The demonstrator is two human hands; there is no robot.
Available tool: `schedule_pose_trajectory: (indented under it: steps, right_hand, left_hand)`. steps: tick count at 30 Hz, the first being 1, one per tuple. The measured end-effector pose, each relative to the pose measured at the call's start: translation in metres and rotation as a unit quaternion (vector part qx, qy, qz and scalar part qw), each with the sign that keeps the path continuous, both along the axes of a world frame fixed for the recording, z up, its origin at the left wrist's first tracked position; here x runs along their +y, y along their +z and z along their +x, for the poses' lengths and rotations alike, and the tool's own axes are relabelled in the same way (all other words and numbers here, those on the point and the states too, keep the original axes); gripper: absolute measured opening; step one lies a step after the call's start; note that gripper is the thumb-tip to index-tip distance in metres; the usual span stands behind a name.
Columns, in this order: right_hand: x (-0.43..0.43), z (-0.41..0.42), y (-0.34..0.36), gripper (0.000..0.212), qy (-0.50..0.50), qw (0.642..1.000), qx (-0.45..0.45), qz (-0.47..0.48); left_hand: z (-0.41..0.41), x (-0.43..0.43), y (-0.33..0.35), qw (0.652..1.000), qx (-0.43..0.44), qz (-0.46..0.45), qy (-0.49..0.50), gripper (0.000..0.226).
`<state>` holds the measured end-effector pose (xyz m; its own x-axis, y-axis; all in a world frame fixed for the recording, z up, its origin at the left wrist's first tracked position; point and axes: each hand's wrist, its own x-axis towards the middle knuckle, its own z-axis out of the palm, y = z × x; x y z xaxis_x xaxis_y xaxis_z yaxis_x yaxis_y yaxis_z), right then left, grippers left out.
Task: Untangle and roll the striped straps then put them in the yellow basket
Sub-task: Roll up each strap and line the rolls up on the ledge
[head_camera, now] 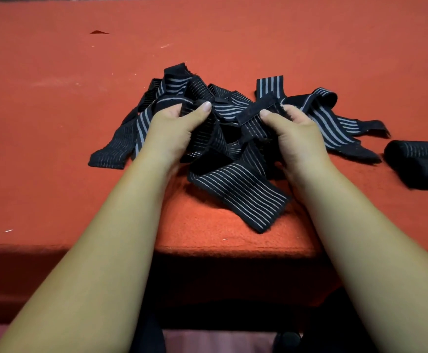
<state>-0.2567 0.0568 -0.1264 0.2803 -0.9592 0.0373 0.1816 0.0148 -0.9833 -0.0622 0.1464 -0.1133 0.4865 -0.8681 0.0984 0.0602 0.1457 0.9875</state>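
Note:
A tangled heap of black straps with grey stripes [177, 87] lies on the red cloth-covered table [55, 123] in the middle of the view. My left hand [174, 131] grips a bunched part of the heap at its left middle. My right hand [294, 133] pinches a black velcro end of a strap [256, 109] at the right middle. One flat striped strap end [241, 197] hangs toward the table's near edge between my forearms. Two rolled straps [419, 161] lie side by side at the right edge. No yellow basket is in view.
The red table stretches far back and to both sides. Its near edge [233, 250] drops off just below the loose strap end. A small dark red scrap [99, 32] lies at the far left.

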Motion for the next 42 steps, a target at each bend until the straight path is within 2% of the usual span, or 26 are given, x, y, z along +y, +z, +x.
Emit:
schedule_pose_trajectory:
  steps: [5, 7, 10, 13, 15, 20, 25, 28, 30, 34, 42]
  right_hand:
    - [0.020, -0.004, 0.015, 0.012, -0.005, 0.999, 0.011, -0.039]
    - [0.024, -0.006, 0.020, 0.015, -0.019, 0.997, 0.042, -0.067]
    - [0.031, -0.014, 0.031, 0.006, -0.035, 0.985, 0.110, -0.125]
    - [0.031, -0.024, 0.050, 0.005, -0.058, 0.966, 0.175, -0.180]
    - [0.029, -0.031, 0.068, 0.004, -0.081, 0.958, 0.189, -0.198]
    - [0.028, -0.047, 0.128, 0.013, -0.128, 0.958, 0.140, -0.213]
    - [0.032, -0.047, 0.185, 0.017, -0.105, 0.976, 0.069, -0.176]
    - [0.034, -0.045, 0.215, 0.010, -0.090, 0.984, 0.021, -0.154]
    - [0.036, -0.044, 0.229, 0.009, -0.104, 0.983, 0.001, -0.151]
    - [0.032, -0.050, 0.245, 0.005, -0.146, 0.973, 0.039, -0.173]
    - [0.042, -0.059, 0.272, 0.033, -0.133, 0.965, 0.032, -0.223]
  left_hand:
    - [-0.010, 0.015, 0.008, 1.000, -0.010, 0.013, 0.020, 0.026]
    - [-0.011, 0.020, 0.010, 0.998, -0.043, 0.032, 0.025, 0.021]
    - [-0.015, 0.031, 0.018, 0.991, -0.115, 0.052, 0.032, 0.023]
    - [-0.017, 0.041, 0.036, 0.987, -0.146, 0.048, 0.045, 0.021]
    - [-0.016, 0.042, 0.054, 0.983, -0.164, 0.037, 0.077, 0.017]
    - [-0.021, 0.040, 0.124, 0.976, -0.184, -0.004, 0.115, 0.018]
    - [-0.041, 0.045, 0.199, 0.982, -0.177, -0.017, 0.057, 0.016]
    - [-0.047, 0.051, 0.231, 0.984, -0.169, -0.046, 0.026, 0.018]
    - [-0.044, 0.052, 0.244, 0.986, -0.153, -0.060, 0.041, 0.020]
    - [-0.027, 0.052, 0.259, 0.981, -0.132, -0.070, 0.121, 0.025]
    - [-0.010, 0.055, 0.263, 0.977, -0.119, -0.106, 0.139, 0.018]
